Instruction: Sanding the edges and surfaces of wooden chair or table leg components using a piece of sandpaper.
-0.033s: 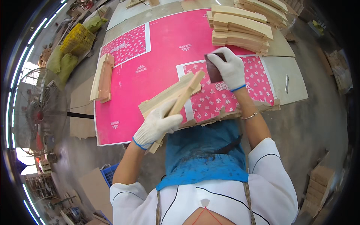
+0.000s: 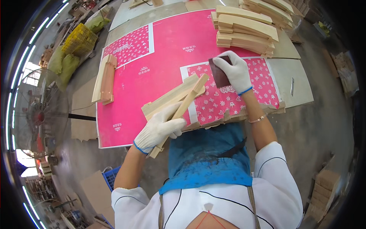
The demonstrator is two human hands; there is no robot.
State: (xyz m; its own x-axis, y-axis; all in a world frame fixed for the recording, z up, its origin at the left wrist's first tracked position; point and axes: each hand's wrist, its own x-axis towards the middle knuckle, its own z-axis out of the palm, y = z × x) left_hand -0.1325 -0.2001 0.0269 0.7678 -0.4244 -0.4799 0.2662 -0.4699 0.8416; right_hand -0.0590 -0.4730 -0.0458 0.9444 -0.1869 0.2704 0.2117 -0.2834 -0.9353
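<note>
My left hand [image 2: 160, 128], in a white knit glove with a blue cuff, grips a narrow wooden strip [image 2: 189, 98]. The strip slants up and to the right over the pink sheeting. Just behind it lies a wider wooden board [image 2: 167, 98]; whether the two are joined, I cannot tell. My right hand [image 2: 237, 72], gloved the same way, pinches a dark brown piece of sandpaper [image 2: 219, 72] between thumb and fingers. The sandpaper is to the right of the strip's far end and apart from it. My left fingers partly hide the strip.
Pink sheeting [image 2: 167, 44] covers the worktable. Stacked curved wooden pieces [image 2: 246, 30] stand at the far right, and a few more pieces [image 2: 103, 80] lie at the left edge. A thin metallic item [image 2: 292, 86] rests at the right. Beyond the table's left side is a large fan [image 2: 40, 114].
My right hand and the sandpaper have shifted very slightly down and to the right. My left hand and the wooden strip have hardly moved.
</note>
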